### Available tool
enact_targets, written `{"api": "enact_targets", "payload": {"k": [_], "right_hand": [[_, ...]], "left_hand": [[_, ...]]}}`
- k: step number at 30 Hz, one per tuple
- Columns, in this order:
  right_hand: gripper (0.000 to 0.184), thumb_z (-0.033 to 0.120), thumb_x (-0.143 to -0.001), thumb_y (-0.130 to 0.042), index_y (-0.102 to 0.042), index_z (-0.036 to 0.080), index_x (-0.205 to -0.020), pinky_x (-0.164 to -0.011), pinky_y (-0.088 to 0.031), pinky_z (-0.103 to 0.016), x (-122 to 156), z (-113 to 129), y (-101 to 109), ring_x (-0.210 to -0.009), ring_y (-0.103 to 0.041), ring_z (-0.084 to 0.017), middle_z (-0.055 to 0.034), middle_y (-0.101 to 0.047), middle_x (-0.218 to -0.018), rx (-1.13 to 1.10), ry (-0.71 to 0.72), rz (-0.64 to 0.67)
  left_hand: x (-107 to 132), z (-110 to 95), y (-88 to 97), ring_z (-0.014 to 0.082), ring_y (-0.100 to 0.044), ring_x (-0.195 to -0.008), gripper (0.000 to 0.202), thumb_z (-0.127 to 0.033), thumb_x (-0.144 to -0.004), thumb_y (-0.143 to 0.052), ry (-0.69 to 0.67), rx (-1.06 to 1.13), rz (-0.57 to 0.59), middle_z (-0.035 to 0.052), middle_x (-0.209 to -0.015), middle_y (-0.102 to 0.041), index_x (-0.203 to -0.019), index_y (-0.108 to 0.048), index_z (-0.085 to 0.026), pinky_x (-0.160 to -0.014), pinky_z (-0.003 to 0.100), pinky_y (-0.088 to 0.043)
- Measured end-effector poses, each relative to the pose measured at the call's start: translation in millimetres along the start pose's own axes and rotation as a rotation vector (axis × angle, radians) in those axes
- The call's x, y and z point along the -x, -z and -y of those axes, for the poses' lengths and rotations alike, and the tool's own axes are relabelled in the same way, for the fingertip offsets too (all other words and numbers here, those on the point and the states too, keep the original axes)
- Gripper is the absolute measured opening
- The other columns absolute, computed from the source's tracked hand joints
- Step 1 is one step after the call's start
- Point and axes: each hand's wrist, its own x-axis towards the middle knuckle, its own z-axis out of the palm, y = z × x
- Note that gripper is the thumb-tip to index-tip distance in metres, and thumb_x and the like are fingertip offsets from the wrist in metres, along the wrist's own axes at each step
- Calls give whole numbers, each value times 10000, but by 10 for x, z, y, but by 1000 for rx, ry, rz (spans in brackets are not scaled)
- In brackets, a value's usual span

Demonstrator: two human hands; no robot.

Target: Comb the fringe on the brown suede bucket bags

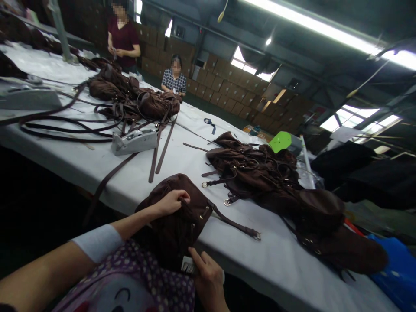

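A brown drawstring bag [177,216] lies at the near edge of the white-covered table [266,255], partly hanging over it. My left hand [171,202] grips the bag's gathered top, fingers curled into the fabric. Lower down, my right hand [208,277] pinches a small white tag [187,264] against the bag's bottom edge. A strap with a metal buckle [238,226] trails from the bag to the right across the table.
A heap of finished brown bags [260,173] lies to the right, another pile [136,97] with loose straps at the back left. A grey tape dispenser [134,141] sits mid-table. Two people [123,37] work at the far side. A blue bin [398,268] is at the right.
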Motion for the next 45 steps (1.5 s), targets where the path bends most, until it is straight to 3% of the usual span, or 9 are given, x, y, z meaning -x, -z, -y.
{"api": "enact_targets", "payload": {"k": [5,11,16,19,22,25,34,40,45], "right_hand": [[475,561,-887,-431,-651,191,-1087,-617,-500,-291,8,-30,177,-685,-629,-198,-39,-671,-770,-595,-768,-262],[568,611,-908,-296,-684,215,-1030,-949,-460,-357,-535,531,386,-1094,-579,-231,-83,-652,-1136,-807,-574,-115],[527,541,-948,-259,-655,249,-1137,-1034,-408,-358,-799,939,248,-1242,-487,-212,-63,-560,-1313,-732,-372,0],[599,565,-942,-212,-563,214,-1277,-1041,-400,-380,-752,755,188,-1279,-457,-225,-86,-517,-1369,-722,-418,-39],[681,596,-906,-264,-465,124,-1355,-1020,-415,-408,-705,430,111,-1293,-441,-262,-153,-481,-1390,-609,-713,-149],[713,582,-852,-390,-462,63,-1336,-982,-438,-438,-764,221,-34,-1214,-518,-305,-205,-554,-1292,-473,-829,-134],[560,88,-697,-491,-568,166,-1247,-774,-502,-318,-1270,7,-33,-875,-648,-226,-86,-677,-923,37,-456,-27],[368,199,-867,-496,-585,152,-1221,-976,-375,-447,-1657,173,222,-1196,-486,-308,-195,-500,-1331,202,-252,41],[444,373,-956,-396,-459,203,-1361,-1055,-298,-399,-1992,428,-96,-1315,-374,-246,-147,-397,-1449,131,84,175]], "left_hand": [[801,-314,273,255,-539,-1144,629,-191,-666,-689,-236,-249,602,75,-1287,-565,-1275,-547,-257,-958,326,-417],[1217,-670,76,269,-496,-1185,380,-369,-871,-538,-62,-209,24,114,-1292,-552,-1214,-574,-212,-1040,406,-352],[1217,-716,-245,171,-576,-762,392,-495,-915,-412,5,318,204,53,-859,-623,-1071,-570,-173,-695,268,-478],[1123,-571,19,117,-442,-556,360,-513,-907,-411,81,203,39,-19,-650,-503,-859,-537,-179,-517,230,-372],[893,-282,515,154,-496,-697,312,-460,-911,-394,47,-134,-393,-5,-719,-512,-779,-492,-195,-664,268,-406],[678,24,780,189,-535,-798,304,-416,-914,-334,68,-256,-342,21,-792,-544,-791,-506,-197,-775,316,-421],[954,254,242,156,-505,-655,326,-412,-924,-338,75,-275,-70,-10,-677,-507,-700,-445,-201,-603,248,-383],[915,-88,763,172,-582,-748,281,-377,-944,-356,-28,-449,-235,15,-810,-616,-890,-571,-205,-716,265,-440],[787,-254,1032,200,-612,-979,258,-179,-905,-383,-222,-773,-135,70,-1247,-566,-984,-621,-238,-811,294,-482]]}}
